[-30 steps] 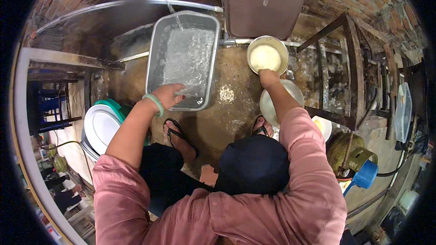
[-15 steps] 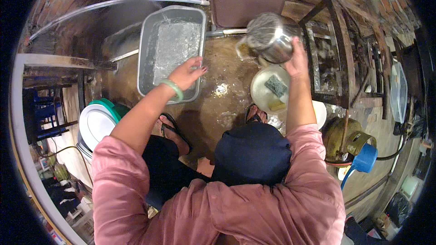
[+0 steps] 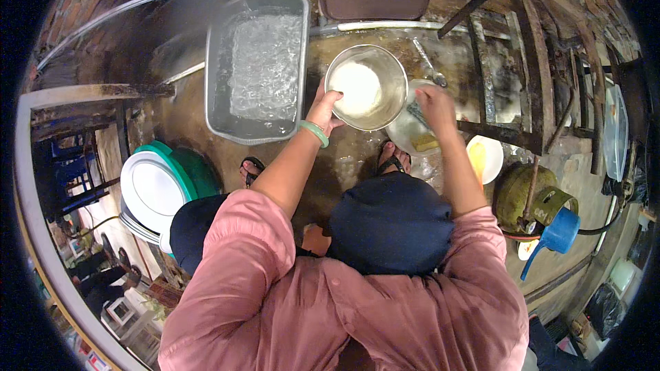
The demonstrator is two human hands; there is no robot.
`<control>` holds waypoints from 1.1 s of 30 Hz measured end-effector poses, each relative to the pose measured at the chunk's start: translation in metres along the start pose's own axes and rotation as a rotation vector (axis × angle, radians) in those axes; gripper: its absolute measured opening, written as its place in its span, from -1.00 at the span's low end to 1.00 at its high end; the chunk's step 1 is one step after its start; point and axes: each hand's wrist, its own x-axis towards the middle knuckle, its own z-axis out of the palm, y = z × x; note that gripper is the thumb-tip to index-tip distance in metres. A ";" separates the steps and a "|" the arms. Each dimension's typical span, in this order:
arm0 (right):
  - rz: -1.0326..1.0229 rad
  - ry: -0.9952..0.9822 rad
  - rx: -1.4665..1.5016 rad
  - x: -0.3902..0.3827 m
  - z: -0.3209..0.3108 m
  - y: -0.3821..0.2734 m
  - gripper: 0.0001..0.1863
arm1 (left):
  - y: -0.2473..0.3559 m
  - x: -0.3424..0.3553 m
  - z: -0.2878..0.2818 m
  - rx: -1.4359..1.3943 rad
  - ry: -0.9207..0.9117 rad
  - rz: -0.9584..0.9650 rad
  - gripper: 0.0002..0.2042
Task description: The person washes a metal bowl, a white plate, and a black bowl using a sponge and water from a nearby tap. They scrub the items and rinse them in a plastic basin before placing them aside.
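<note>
My left hand [image 3: 324,111], with a pale green bangle at its wrist, grips the left side of a shiny metal pot [image 3: 394,89]. The pot's open mouth faces up, and its inside is bright with glare. To the pot's right, my right hand [image 3: 438,108] is closed at a dark green scouring pad [image 3: 415,111] over a pale plate [image 3: 402,130]; motion blurs the fingers. A yellowish block [image 3: 425,142] lies on that plate. Left of the pot, a grey rectangular basin [image 3: 212,82] holds rippling water.
A metal spoon [image 3: 427,59] lies on the wet floor beyond the plate. At right stand a dark wooden frame [image 3: 529,62], a white bowl [image 3: 492,159], a gas cylinder [image 3: 515,196] and a blue dipper [image 3: 560,230]. A green tub [image 3: 199,172] with white dishes is at left.
The pot has passed from my right hand to my left and come leftward, its mouth now up. My left hand has left the basin's edge; my right hand has dropped to the scouring pad.
</note>
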 end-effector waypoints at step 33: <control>-0.386 -0.413 -0.917 0.016 -0.050 -0.224 -0.72 | 0.076 -0.079 0.032 -0.424 -0.132 0.446 -0.44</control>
